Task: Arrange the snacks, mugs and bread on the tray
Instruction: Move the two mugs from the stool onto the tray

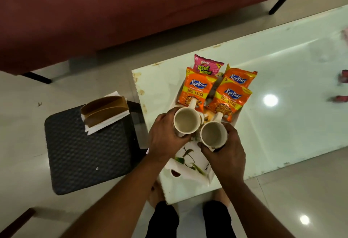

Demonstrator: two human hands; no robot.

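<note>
Only one view here, the head camera, so we'll go through that. We've got a mug in each hand, both held over the middle of the tray [190, 166], which sits on the pale glossy desk [282, 87] a bit right of frame centre. Our left hand [165, 139] has its fingers curled around the side of the left mug [186, 122]; our right hand [224, 153] is wrapped the same way around the right mug [213, 134]. Both mugs look empty, upright, mouths facing the camera, with handles pointing toward the top of the frame. They're just beside each other, maybe touching at the rims, hard to say.

Above the mugs in the frame, the far end of the tray is already full of snacks: a pink packet [207, 66] at the top and three orange Kurkure packets [197, 90] below it. The near end, toward the bottom of the frame, is bare, showing a leaf print.

The thing that matters, we reckon: the tray's long axis runs from the packets down toward us, and the free spot lies directly under and just below the hands. So both mugs probably just go straight down, each hand equally close. We can't clearly spot any bread; something small and pale peeks out between the mugs and the packets.
</note>
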